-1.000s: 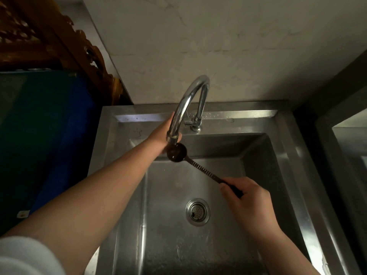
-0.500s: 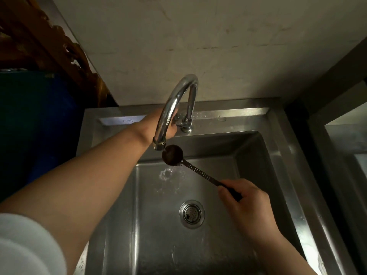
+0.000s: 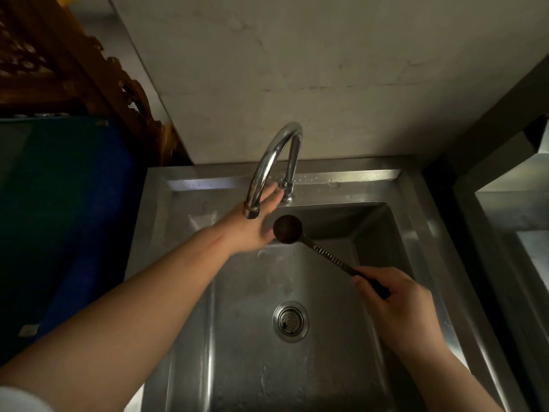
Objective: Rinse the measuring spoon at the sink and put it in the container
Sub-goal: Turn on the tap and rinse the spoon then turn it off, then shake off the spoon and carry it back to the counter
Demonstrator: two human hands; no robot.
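Head view: my right hand (image 3: 398, 307) grips the spoon (image 3: 315, 243) by its handle, bowl just right of the spout (image 3: 252, 212), my open left hand (image 3: 255, 224) holding nothing, so water could miss the bowl or splash out.

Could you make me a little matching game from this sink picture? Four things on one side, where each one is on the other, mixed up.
Things:
1. measuring spoon
2. faucet
3. drain strainer
4. left hand

Places:
A. set in the floor of the sink
B. arching over the basin from the back ledge
C. open, under the spout
D. held by its handle in the right hand, bowl up near the spout

Pairs: 1-D, 2-B, 3-A, 4-C
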